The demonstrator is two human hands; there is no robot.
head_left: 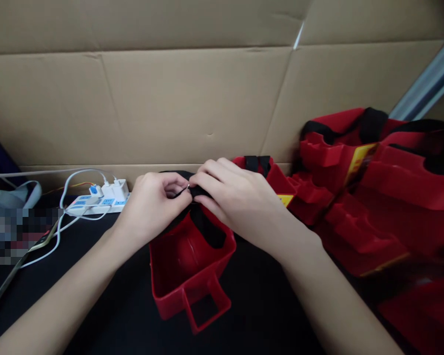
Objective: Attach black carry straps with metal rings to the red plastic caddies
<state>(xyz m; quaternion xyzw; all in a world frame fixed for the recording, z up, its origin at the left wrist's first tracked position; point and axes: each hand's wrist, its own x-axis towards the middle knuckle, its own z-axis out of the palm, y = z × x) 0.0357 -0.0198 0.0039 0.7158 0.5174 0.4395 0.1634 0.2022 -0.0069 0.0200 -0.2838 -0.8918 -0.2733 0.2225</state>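
Both hands meet over the far rim of a red plastic box [192,256], which has an open top and a square loop on its near side. A black strap [209,229] runs from inside the box up to the fingers. My left hand [157,202] pinches the strap between thumb and fingers. From the other side my right hand [229,195] grips the same strap, fingertips almost touching the left ones. A tiny shiny metal bit shows between the fingertips; its kind is too small to tell.
More red boxes with black straps [355,187] crowd the right side. At left sit a white power strip [96,203] with plugs and cables, and a phone-like device [46,236]. A cardboard wall [196,98] closes off the back of the black table [133,305].
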